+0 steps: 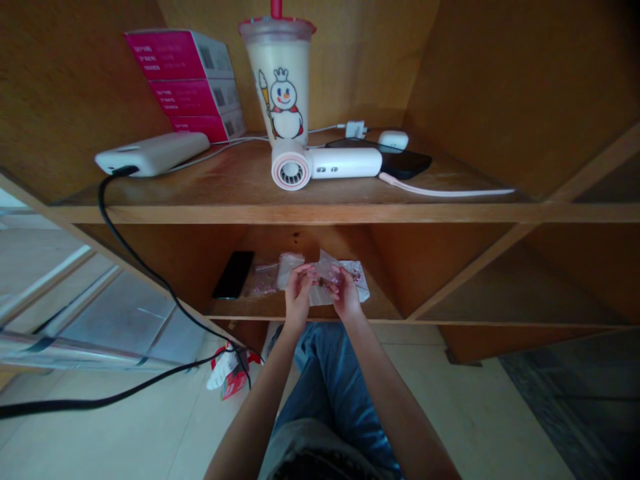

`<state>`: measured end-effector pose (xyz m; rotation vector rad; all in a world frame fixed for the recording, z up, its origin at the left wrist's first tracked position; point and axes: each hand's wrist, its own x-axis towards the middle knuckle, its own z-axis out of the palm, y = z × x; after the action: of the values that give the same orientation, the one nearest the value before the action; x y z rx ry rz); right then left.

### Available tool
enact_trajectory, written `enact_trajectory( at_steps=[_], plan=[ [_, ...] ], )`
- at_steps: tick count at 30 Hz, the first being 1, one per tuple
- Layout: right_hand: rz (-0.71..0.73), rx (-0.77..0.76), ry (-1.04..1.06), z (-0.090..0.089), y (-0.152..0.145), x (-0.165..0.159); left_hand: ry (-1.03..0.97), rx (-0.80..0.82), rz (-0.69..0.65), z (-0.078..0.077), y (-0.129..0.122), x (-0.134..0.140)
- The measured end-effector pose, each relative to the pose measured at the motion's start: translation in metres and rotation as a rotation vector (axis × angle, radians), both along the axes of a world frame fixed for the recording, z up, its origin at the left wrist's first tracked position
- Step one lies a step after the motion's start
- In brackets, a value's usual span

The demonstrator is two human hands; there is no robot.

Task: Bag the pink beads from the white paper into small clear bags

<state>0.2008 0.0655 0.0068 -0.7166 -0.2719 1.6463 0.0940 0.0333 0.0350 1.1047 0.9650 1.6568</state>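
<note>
Over the lower shelf, my left hand [300,287] and my right hand [344,291] are close together, fingers curled around a small clear plastic bag [327,268]. Its top stands up between them. Both hands pinch it; whatever is inside is too small to make out. Beneath and to the right of my right hand lies a white patterned sheet [361,283]. Another clear bag [265,279] with small pinkish bits rests to the left, beside a whitish packet [289,264] that touches the area behind my left hand.
A black phone [234,275] lies at the lower shelf's left. Above stand a drink cup [283,80], a white handheld fan [345,163], pink boxes [190,80] and a white power bank [155,152]. A black cable [150,270] hangs down at left.
</note>
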Motion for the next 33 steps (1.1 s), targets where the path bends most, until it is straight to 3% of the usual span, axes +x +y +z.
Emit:
enact_trajectory(
  at_steps=[7,13,19,33],
  plan=[
    [0.056,0.024,0.096,0.002,0.0,-0.008,0.141,0.05,0.046,0.006,-0.002,-0.003],
    [0.03,0.0,0.025,0.001,-0.003,-0.013,0.263,0.059,0.118,0.013,-0.002,-0.007],
    [0.053,0.009,0.001,-0.006,-0.006,-0.014,0.26,0.049,0.117,0.012,0.0,-0.014],
    [0.285,0.015,0.118,-0.003,-0.008,-0.01,0.222,0.043,0.148,0.014,0.0,-0.02]
  ],
)
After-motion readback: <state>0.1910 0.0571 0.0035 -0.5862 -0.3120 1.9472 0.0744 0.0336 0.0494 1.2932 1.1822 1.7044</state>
